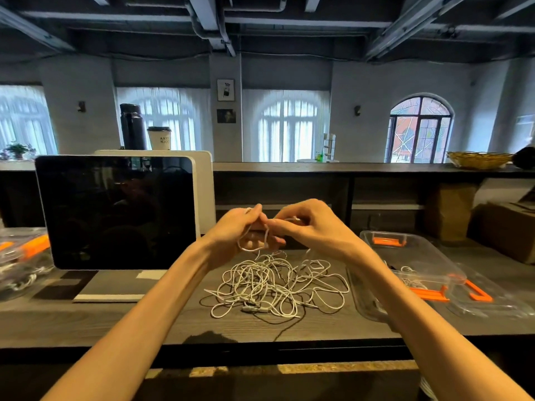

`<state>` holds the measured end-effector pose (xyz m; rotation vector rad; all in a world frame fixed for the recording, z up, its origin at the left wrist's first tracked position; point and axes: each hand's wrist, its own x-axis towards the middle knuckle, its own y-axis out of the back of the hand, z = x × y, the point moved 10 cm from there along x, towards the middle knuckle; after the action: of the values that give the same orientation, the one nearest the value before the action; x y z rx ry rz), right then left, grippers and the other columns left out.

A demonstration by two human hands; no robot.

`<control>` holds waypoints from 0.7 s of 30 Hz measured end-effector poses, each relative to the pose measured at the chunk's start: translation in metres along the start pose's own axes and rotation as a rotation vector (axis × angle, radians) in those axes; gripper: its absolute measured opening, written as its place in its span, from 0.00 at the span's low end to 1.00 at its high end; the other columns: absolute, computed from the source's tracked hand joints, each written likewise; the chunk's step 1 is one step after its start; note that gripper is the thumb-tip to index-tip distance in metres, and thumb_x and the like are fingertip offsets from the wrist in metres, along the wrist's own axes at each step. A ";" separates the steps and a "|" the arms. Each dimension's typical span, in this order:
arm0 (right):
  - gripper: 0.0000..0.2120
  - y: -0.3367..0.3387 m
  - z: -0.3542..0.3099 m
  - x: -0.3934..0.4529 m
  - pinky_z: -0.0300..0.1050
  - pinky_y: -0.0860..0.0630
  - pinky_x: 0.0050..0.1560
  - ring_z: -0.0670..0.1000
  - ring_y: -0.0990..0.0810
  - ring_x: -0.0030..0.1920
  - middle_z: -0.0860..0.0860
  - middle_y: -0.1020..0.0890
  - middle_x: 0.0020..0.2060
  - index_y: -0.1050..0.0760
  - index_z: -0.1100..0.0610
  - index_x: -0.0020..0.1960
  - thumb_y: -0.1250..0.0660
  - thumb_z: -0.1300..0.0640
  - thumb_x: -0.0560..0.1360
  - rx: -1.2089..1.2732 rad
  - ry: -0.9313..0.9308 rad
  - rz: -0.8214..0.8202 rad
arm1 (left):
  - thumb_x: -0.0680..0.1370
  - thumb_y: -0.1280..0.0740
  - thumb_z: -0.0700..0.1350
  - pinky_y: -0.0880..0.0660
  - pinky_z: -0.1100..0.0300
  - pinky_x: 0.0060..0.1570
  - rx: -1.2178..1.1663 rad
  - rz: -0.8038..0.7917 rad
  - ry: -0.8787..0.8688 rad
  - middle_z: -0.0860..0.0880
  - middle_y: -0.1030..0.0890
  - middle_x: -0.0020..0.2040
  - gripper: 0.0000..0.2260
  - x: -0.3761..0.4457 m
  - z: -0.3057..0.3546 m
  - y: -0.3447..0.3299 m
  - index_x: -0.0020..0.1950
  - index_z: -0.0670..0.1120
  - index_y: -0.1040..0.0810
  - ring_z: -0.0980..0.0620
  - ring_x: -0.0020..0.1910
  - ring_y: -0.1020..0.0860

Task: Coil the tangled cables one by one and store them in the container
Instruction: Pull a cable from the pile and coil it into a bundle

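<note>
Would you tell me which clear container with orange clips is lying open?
The container right of the cable pile is open, its lid off; the left-edge container looks closed.

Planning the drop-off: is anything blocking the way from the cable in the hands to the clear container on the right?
Nothing visible does. The clear plastic container with orange clips sits open beside the tangled white cables; only the right hand's own forearm crosses above it.
</note>
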<state>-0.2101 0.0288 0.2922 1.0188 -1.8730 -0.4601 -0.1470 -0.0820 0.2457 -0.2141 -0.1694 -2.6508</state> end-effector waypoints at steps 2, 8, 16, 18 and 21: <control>0.11 0.007 -0.003 0.001 0.52 0.18 0.51 0.46 0.16 0.46 0.43 0.14 0.40 0.13 0.47 0.49 0.31 0.43 0.79 -0.004 0.022 0.049 | 0.87 0.46 0.52 0.24 0.63 0.28 -0.004 -0.107 0.017 0.40 0.15 0.44 0.19 -0.004 0.000 -0.016 0.59 0.37 0.25 0.49 0.31 0.21; 0.10 0.019 -0.006 0.004 0.53 0.17 0.51 0.46 0.15 0.45 0.45 0.14 0.39 0.13 0.52 0.48 0.29 0.46 0.79 0.063 0.040 0.233 | 0.82 0.47 0.66 0.42 0.68 0.22 -0.275 -0.294 0.103 0.50 0.33 0.25 0.28 -0.009 -0.008 -0.045 0.40 0.43 0.29 0.57 0.21 0.40; 0.10 0.021 0.000 -0.001 0.34 0.24 0.38 0.41 0.19 0.38 0.41 0.18 0.33 0.14 0.53 0.48 0.28 0.47 0.78 0.141 0.023 0.268 | 0.83 0.43 0.58 0.46 0.66 0.22 -0.317 -0.366 0.068 0.53 0.39 0.25 0.23 -0.014 -0.007 -0.050 0.32 0.48 0.38 0.55 0.24 0.46; 0.12 0.016 0.011 -0.002 0.33 0.27 0.33 0.40 0.22 0.32 0.43 0.20 0.30 0.16 0.54 0.48 0.31 0.47 0.81 0.163 -0.050 0.271 | 0.84 0.42 0.56 0.46 0.66 0.22 -0.451 -0.227 0.049 0.52 0.39 0.25 0.22 -0.004 -0.007 -0.036 0.33 0.47 0.35 0.57 0.22 0.43; 0.11 0.008 0.026 -0.006 0.35 0.26 0.31 0.42 0.22 0.28 0.48 0.20 0.30 0.18 0.56 0.49 0.34 0.50 0.83 0.132 -0.139 0.269 | 0.85 0.44 0.56 0.38 0.67 0.23 -0.306 0.070 -0.007 0.50 0.32 0.27 0.21 0.013 -0.015 -0.006 0.41 0.43 0.26 0.57 0.23 0.34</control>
<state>-0.2349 0.0360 0.2808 0.8198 -2.1518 -0.2558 -0.1626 -0.0849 0.2327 -0.3225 0.2389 -2.5956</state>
